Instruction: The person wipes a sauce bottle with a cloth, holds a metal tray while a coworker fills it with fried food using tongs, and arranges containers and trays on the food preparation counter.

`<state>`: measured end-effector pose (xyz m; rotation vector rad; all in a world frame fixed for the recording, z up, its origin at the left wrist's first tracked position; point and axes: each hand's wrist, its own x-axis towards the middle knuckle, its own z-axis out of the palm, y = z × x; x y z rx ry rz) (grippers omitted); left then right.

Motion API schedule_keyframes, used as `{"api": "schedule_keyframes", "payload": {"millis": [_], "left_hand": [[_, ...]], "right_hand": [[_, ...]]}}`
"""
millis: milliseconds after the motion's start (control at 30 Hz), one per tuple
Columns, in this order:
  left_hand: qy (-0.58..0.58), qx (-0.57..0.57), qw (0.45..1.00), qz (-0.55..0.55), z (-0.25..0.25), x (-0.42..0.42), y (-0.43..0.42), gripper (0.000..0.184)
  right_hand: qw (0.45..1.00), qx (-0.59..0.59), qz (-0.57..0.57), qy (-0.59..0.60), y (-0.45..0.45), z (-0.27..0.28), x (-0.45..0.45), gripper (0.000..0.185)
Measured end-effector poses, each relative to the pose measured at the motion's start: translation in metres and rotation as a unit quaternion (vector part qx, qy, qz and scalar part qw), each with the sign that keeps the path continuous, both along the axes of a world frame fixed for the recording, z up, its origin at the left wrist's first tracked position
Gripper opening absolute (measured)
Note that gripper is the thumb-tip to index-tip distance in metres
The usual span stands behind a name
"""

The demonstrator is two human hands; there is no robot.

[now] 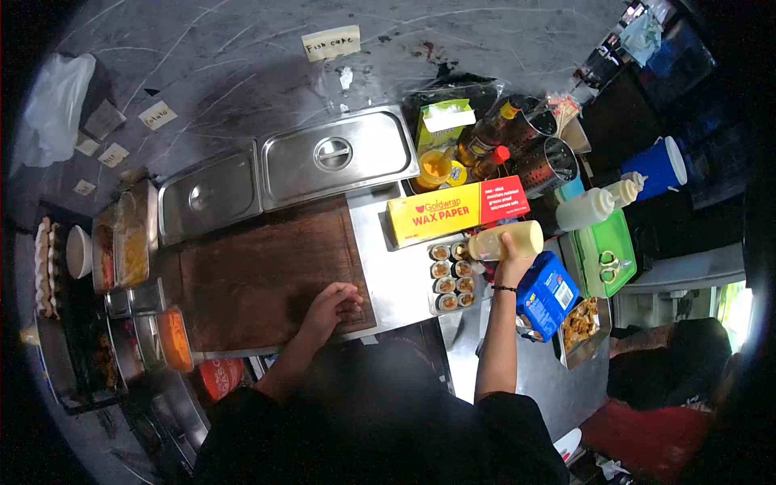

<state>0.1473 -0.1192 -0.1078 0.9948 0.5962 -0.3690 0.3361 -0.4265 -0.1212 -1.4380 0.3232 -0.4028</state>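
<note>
My right hand (pixel 514 263) is wrapped round a squeeze bottle (pixel 490 241) of pale yellow sauce. The bottle is tipped sideways, its nozzle pointing left over the top end of a clear tray (pixel 432 301). In that tray stand two rows of cut sushi rolls (pixel 444 285) with a brownish topping. Over the right part of a dark wooden cutting board (pixel 259 279) is my left hand (pixel 335 307), its fingers curled together and nothing visible in them.
Behind the tray lies a wax paper box (pixel 440 214). Lidded steel pans (pixel 331 153) line the back. Sauce bottles (pixel 585 208), a blue packet (pixel 547 295) and a green container (pixel 608 250) crowd the right. Filling tubs (pixel 172 339) stand left. Another person (pixel 671 364) is at far right.
</note>
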Motion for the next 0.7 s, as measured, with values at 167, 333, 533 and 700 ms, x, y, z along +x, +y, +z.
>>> {"api": "schedule_keyframes", "payload": {"millis": [167, 333, 533, 700], "left_hand": [[0.005, 0.000, 1.000, -0.001, 0.000, -0.002, 0.002, 0.024], [0.016, 0.018, 1.000, -0.006, -0.003, 0.002, -0.002, 0.024], [0.010, 0.012, 0.999, -0.031, 0.010, 0.005, -0.004, 0.026], [0.009, 0.012, 0.999, -0.032, 0.009, 0.003, -0.002, 0.027]], "right_hand": [[0.994, 0.045, 0.066, -0.068, -0.028, 0.013, -0.011, 0.042], [0.979, -0.200, 0.039, -0.017, -0.062, -0.044, -0.007, 0.047], [0.995, -0.090, 0.028, 0.026, -0.038, -0.023, -0.022, 0.049], [0.992, -0.125, 0.007, 0.012, -0.037, -0.029, -0.022, 0.048]]}}
